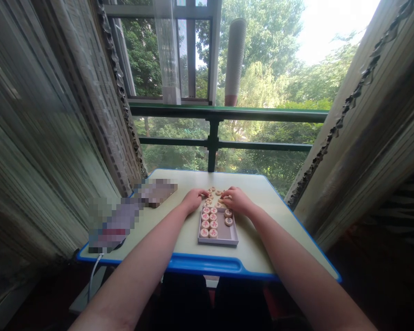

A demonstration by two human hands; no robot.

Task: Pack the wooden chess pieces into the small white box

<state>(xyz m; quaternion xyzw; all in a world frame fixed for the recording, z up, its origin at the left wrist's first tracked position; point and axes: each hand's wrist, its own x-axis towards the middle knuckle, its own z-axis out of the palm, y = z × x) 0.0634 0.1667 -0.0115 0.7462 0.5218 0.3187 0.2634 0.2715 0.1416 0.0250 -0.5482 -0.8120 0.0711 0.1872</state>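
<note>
A shallow open box (224,235) lies on the small table in front of me. Two columns of red-marked xiangqi pieces (213,217) fill its left side, and two dark-marked pieces (228,221) sit at its upper right. Beyond the box, several loose xiangqi pieces (209,201) are scattered on the tabletop. My left hand (193,200) reaches in from the left, its fingertips closed at a loose piece. From the right, my right hand (238,200) has its fingers bent onto another loose piece (221,200), partly covered by them.
The pale tabletop (262,234) has a blue edge with a groove at the front. On its left are a brownish box (162,192) and a blurred-out object with a white cable (94,271). Curtains (72,92) hang on both sides; a green railing (262,115) runs behind.
</note>
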